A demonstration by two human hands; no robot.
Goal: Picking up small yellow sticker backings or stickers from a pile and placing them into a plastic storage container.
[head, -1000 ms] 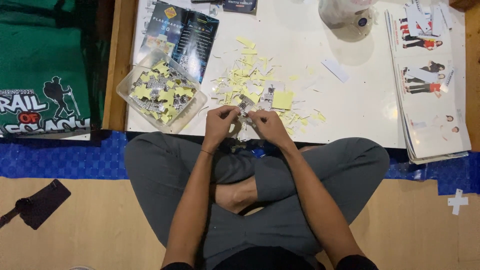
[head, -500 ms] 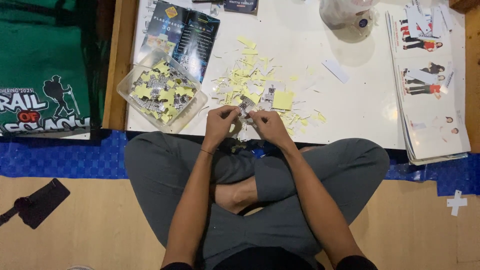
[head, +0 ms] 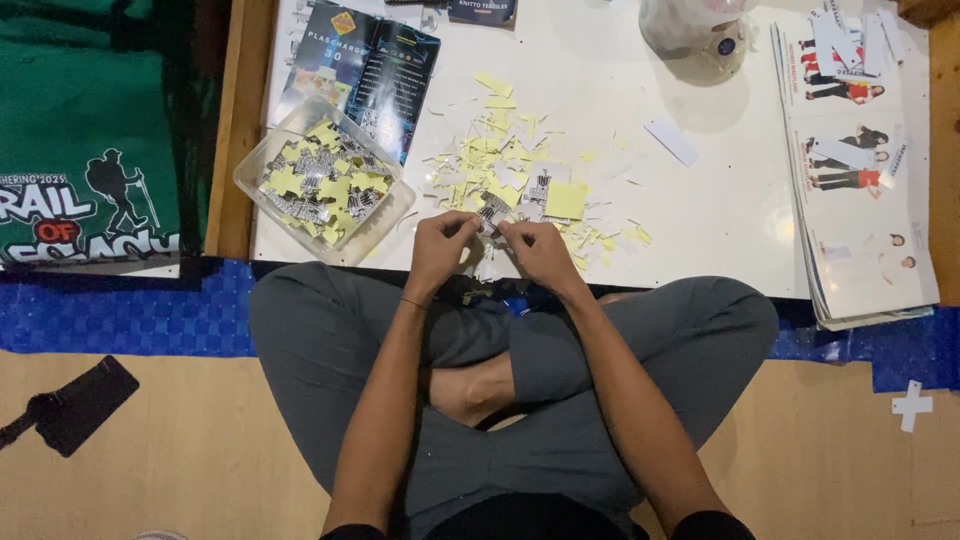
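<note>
I sit cross-legged at the front edge of a low white table (head: pixel 700 210). My left hand (head: pixel 440 250) and my right hand (head: pixel 538 252) meet over that edge, both pinching one small printed sticker piece (head: pixel 492 212) between the fingertips. Just beyond the hands lies a scatter of yellow backing-paper scraps (head: pixel 500 165) and a yellow square note (head: pixel 566 200). A clear plastic tray (head: pixel 390 215) holding several cut stickers and yellow pieces stands to the left of my left hand.
A dark printed leaflet (head: pixel 375 70) lies behind the tray. A stack of printed sheets with figures (head: pixel 860 170) fills the table's right side, and a clear bag (head: pixel 690 25) sits at the back. Green fabric (head: pixel 90 130) lies left; a black object (head: pixel 75 405) rests on the wooden floor.
</note>
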